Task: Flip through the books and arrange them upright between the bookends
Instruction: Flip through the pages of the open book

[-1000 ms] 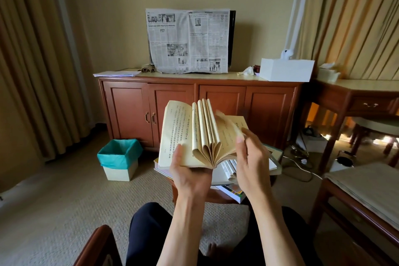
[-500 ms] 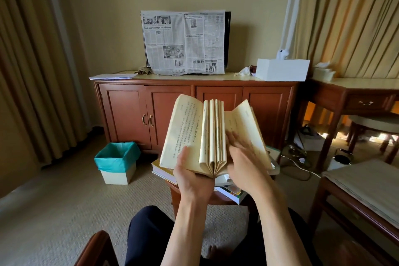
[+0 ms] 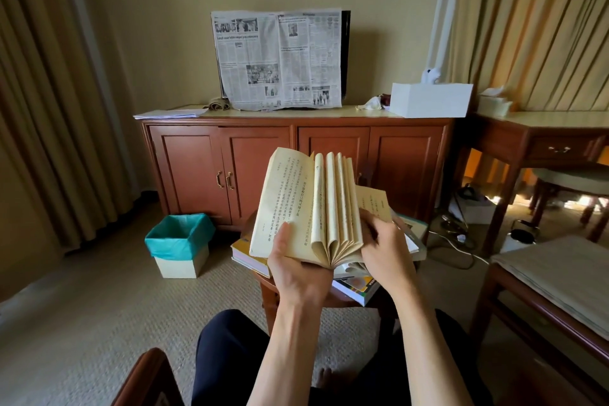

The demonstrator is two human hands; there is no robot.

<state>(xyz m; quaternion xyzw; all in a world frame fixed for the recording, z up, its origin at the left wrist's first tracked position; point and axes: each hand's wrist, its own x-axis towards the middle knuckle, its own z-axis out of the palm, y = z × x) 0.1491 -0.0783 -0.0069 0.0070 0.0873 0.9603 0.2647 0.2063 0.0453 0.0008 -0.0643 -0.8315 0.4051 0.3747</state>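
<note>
We hold an open book (image 3: pixel 293 204) up in front of us, above a low desk (image 3: pixel 273 293) where more books (image 3: pixel 245 252) lie stacked flat. Our left hand (image 3: pixel 298 269) is clamped on its lower left side, thumb pressed on the printed page, while our right hand (image 3: pixel 384 254) is closed on the right-hand pages, several leaves standing fanned between the two. Behind stands a wooden cabinet (image 3: pixel 296 161) with a newspaper (image 3: pixel 278 59) propped on top.

Newspaper (image 3: pixel 278 58) drapes cabinet (image 3: pixel 296 168); teal bin (image 3: pixel 179 245) nearby.
</note>
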